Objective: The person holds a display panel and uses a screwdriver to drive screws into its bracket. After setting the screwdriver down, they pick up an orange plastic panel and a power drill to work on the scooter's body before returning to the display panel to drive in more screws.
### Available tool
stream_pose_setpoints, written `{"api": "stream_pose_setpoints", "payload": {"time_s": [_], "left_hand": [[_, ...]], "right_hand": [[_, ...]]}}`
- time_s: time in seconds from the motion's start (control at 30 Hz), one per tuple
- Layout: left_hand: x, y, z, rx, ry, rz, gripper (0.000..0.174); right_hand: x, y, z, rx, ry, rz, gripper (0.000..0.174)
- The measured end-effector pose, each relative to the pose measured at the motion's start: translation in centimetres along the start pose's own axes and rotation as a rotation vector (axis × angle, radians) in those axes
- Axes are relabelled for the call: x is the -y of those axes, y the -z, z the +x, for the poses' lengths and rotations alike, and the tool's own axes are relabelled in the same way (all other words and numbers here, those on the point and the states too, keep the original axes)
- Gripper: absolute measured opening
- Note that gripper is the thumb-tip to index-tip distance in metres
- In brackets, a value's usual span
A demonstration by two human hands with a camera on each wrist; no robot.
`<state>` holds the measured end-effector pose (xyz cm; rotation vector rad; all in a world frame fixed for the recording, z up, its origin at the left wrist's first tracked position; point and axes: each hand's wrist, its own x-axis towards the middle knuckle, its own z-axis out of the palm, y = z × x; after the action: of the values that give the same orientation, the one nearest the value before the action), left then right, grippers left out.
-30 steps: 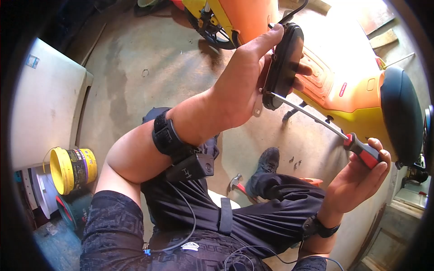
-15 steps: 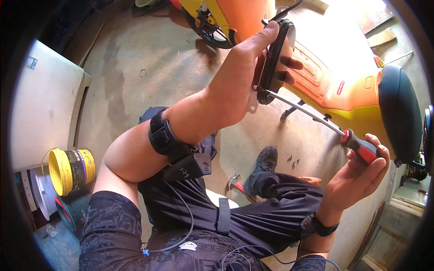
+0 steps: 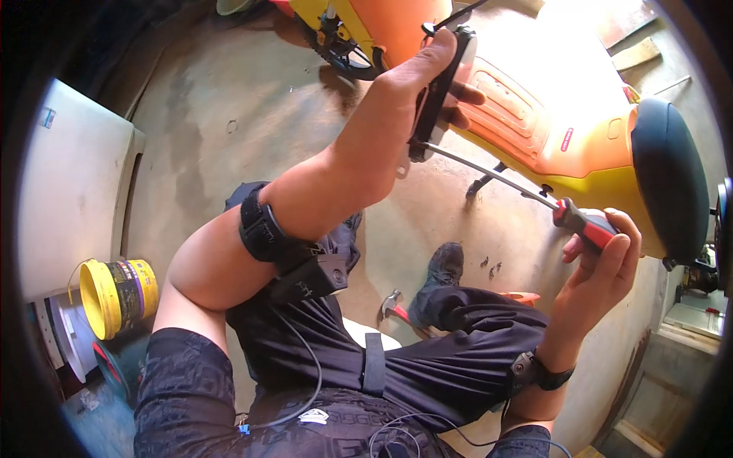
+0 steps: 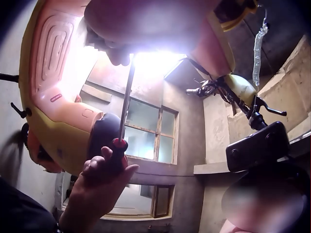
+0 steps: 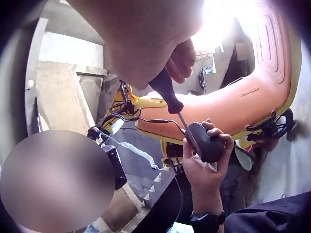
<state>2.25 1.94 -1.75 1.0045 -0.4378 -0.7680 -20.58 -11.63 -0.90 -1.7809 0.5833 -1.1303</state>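
Note:
My left hand (image 3: 374, 141) holds up a black rounded, glossy unit (image 3: 440, 91), seen nearly edge-on in the head view, with a cable at its top and a small metal tab at its lower end. In the right wrist view the unit (image 5: 210, 145) shows its broad dark side. My right hand (image 3: 599, 263) grips the red and black handle of a screwdriver (image 3: 496, 177) with its fingertips. The screwdriver's long shaft points at the unit's lower end, its tip right at the edge near the tab. In the left wrist view the tip is lost behind my left hand.
An orange and yellow scooter (image 3: 580, 156) with a dark seat (image 3: 668, 179) stands just beyond my hands. A hammer (image 3: 393, 305) lies on the floor by my shoe (image 3: 445, 266). At the left are a yellow bucket (image 3: 114, 298) and a white cabinet (image 3: 76, 191).
Both hands, the unit and the screwdriver have shifted left in the head view. The unit has turned more edge-on. The screwdriver tip stays at its lower end, and my right fingers have shifted on the handle.

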Motion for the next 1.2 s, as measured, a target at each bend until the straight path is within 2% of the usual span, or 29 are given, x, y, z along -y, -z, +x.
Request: {"api": "stream_pose_setpoints", "payload": {"time_s": [0.13, 0.17, 0.2, 0.27, 0.3, 0.33, 0.4, 0.47, 0.53, 0.67, 0.8, 1.2], "left_hand": [[0.0, 0.6, 0.5, -0.020, 0.079, 0.018, 0.057], [-0.1, 0.3, 0.2, 0.021, 0.005, 0.046, 0.060], [0.2, 0.0, 0.3, -0.047, 0.040, 0.014, 0.062], [0.0, -0.2, 0.3, -0.055, 0.054, 0.040, 0.065], [0.1, 0.2, 0.4, -0.006, 0.097, -0.007, 0.064], [-0.4, -0.4, 0.1, -0.033, 0.118, 0.017, 0.061], [-0.6, -1.0, -0.3, -0.028, 0.098, -0.002, 0.057], [-0.9, -1.4, -0.2, -0.031, 0.093, -0.018, 0.056], [-0.8, -1.5, -0.3, -0.059, 0.062, 0.003, 0.059], [-0.9, -1.6, -0.8, -0.048, 0.071, 0.019, 0.058], [-0.8, -1.8, -0.8, -0.086, 0.052, 0.010, 0.057], [-0.5, -1.8, -0.8, -0.080, 0.057, 0.001, 0.057]], "right_hand": [[0.7, -0.1, -0.1, 0.083, -0.051, -0.052, 0.050], [0.7, -0.1, -0.2, 0.081, -0.060, -0.032, 0.048], [0.6, 0.0, -0.2, 0.066, -0.060, -0.024, 0.045], [0.7, 0.1, -0.3, 0.088, -0.124, 0.053, 0.035], [1.0, 0.3, -0.1, 0.102, -0.131, 0.043, 0.030], [1.3, 0.3, 0.0, 0.116, -0.140, 0.040, 0.026], [1.6, 0.2, -0.1, 0.118, -0.200, 0.052, 0.023], [1.1, 0.0, 0.0, 0.112, -0.189, 0.092, 0.021], [0.0, -0.2, -0.1, 0.100, -0.082, 0.074, 0.021], [1.1, 0.3, -0.4, 0.142, -0.130, 0.091, 0.022], [0.5, 0.2, -0.4, 0.131, -0.034, 0.060, 0.022], [0.4, 1.1, -0.4, 0.237, 0.005, 0.030, 0.024]]}}
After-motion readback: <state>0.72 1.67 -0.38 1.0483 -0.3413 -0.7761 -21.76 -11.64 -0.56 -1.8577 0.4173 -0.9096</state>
